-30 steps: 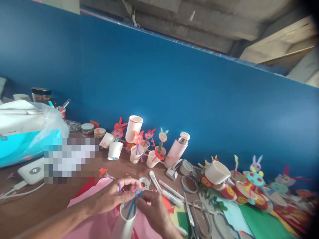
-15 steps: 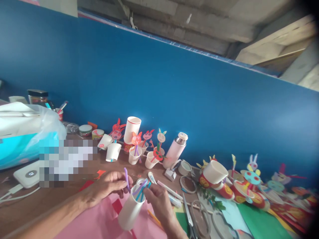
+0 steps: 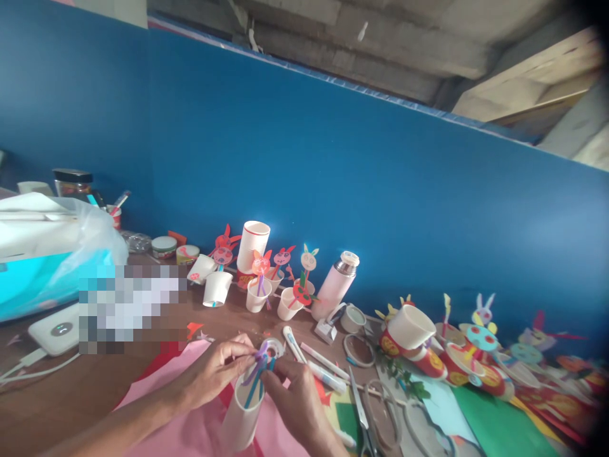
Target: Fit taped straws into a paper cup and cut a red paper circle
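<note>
My left hand (image 3: 228, 365) pinches a purple paper strip (image 3: 260, 358) above the mouth of a tall white paper cup (image 3: 240, 419). My right hand (image 3: 299, 390) is closed at the cup's right rim, its fingers round the upper part of blue paper strips (image 3: 254, 388) that reach down into the cup. The cup leans slightly and stands over pink paper (image 3: 190, 406). Behind the strips shows a roll of clear tape (image 3: 275, 347), partly covered by my fingers.
Paper cups with animal faces on strips (image 3: 261, 263) stand behind, beside a pink thermos (image 3: 335, 285). Scissors (image 3: 359, 406), a glue stick (image 3: 328, 377) and green paper (image 3: 504, 422) lie to the right. A power bank (image 3: 57, 330) with a cable is at left.
My left hand has moved right, bringing the purple strip to the blue strips over the cup. The cup has shifted slightly down and left, and my right hand has moved a little down and left.
</note>
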`<state>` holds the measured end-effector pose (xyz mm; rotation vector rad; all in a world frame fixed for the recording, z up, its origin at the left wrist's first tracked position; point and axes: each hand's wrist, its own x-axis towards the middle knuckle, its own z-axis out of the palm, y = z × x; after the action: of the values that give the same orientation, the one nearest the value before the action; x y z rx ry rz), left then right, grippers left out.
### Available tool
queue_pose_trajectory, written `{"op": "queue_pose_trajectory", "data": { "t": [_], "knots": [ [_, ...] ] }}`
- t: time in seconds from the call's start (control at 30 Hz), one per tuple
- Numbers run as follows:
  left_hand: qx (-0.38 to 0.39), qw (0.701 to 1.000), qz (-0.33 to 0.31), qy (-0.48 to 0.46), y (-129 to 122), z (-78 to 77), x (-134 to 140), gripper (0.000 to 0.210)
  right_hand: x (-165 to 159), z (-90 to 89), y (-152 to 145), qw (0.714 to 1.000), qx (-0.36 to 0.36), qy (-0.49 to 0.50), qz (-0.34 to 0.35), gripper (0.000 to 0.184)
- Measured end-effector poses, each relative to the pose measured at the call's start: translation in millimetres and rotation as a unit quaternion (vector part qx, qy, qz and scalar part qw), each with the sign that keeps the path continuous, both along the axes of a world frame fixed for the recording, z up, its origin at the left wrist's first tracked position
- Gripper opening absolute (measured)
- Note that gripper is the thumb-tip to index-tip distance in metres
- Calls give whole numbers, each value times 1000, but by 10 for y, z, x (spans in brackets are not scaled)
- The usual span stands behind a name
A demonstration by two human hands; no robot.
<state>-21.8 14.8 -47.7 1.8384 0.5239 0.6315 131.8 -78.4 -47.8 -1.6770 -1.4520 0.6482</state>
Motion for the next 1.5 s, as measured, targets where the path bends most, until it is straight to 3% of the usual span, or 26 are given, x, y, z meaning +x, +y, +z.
{"op": "queue_pose_trajectory", "data": {
  "t": [0.43, 0.77, 0.97, 1.13, 1.33, 1.5],
  "knots": [
    [-114, 993, 29, -22, -197, 28, 55, 34, -70, -19, 1, 1000, -11, 3, -16, 28],
    [-274, 958, -15, -86, -201, -24, 38, 30, -90, -49, 26, 1000, -7, 8, -12, 30],
    [-301, 947, 9, -111, -187, 10, 42, 24, -122, -64, 23, 1000, -12, -2, -4, 29],
    [-317, 938, -52, -129, -157, 45, 27, 27, -91, 22, -19, 998, 7, -11, 55, 31],
    [-273, 952, -40, -129, -222, 215, 33, 31, -1, 20, 59, 992, 3, 100, 74, 37],
    [-282, 950, -40, -124, -193, 181, 27, 33, -22, -82, 122, 983, 3, 178, 36, 44]
  ]
}}
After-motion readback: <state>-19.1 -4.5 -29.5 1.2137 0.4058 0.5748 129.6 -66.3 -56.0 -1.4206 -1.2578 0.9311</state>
